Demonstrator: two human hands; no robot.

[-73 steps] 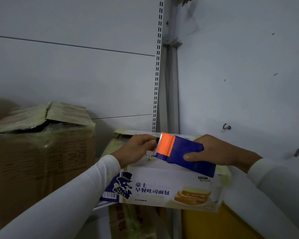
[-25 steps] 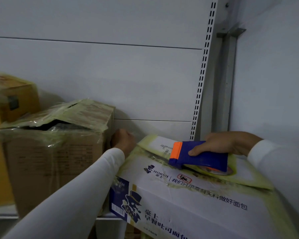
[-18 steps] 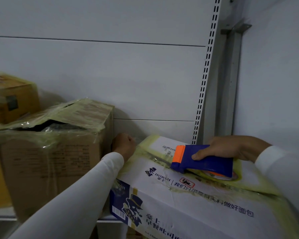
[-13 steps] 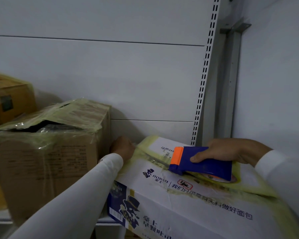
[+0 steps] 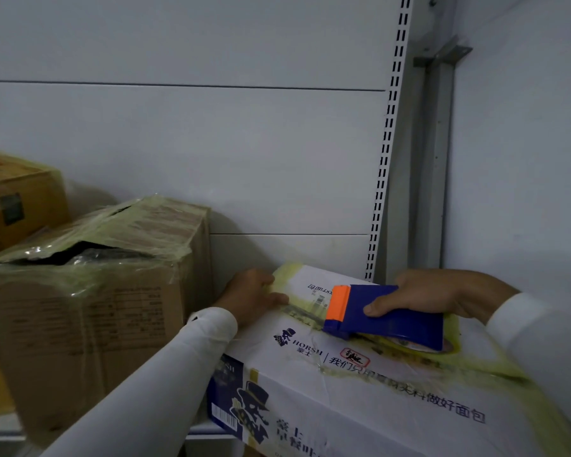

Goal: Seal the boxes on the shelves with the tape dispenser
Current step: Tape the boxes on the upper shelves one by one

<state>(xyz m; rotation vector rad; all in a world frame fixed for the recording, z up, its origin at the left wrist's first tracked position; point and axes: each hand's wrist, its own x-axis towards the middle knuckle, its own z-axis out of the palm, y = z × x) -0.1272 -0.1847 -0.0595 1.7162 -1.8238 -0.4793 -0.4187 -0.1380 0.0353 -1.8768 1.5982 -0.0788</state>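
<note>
Now left hand (image 5: pixel 251 296) laid flatter on white box (image 5: pixel 360 387), right hand (image 5: pixel 442 296) still gripping tape dispenser (image 5: pixel 386 319)

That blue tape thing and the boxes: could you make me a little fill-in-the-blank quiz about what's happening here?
1. The right hand grips the blue tape dispenser, whose front end is coloured ____.
2. The dispenser rests on top of the ____ printed box.
3. The left hand rests at that box's far ____ corner.
4. The brown box to the left has its top flaps partly ____.

Missing words: orange; white; left; open
</note>
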